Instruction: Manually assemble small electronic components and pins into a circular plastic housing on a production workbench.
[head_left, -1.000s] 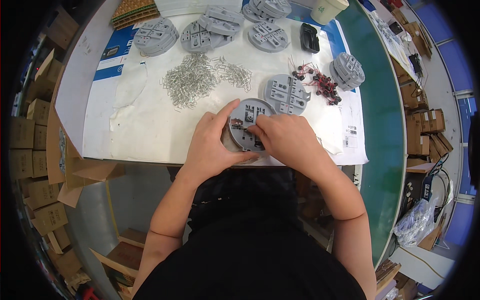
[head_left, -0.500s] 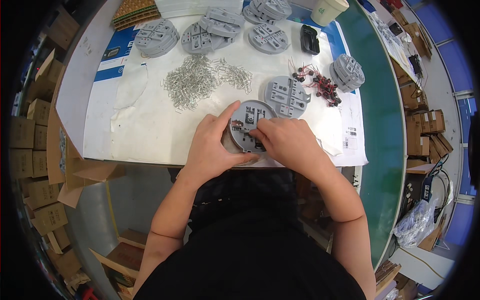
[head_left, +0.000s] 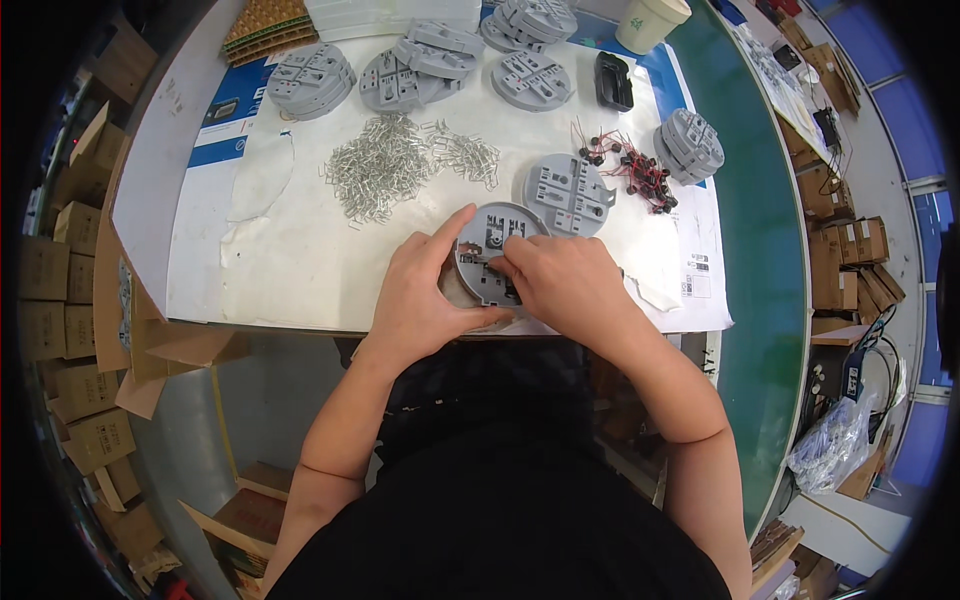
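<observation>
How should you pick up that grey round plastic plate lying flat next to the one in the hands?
Probably by its rim. The grey round plastic plate lies flat on the white paper sheet, with ridged slots on top, so pinch opposite edges from above. Its near-left edge sits close to the right hand; the far-right side looks freer.

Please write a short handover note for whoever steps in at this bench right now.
Left hand: grips the left rim of the round grey plastic base, steadying it at the table's near edge.
Right hand: fingertips press on the base's inner face; what they pinch is hidden.
Nearby: a second grey base lies face up just behind, a pile of small metal clips further left, red-and-black wired parts to the right, stacks of grey bases at the far side.
Done: cannot tell how much is fitted.
Left: probably the base in hand, and the stacks.
</observation>
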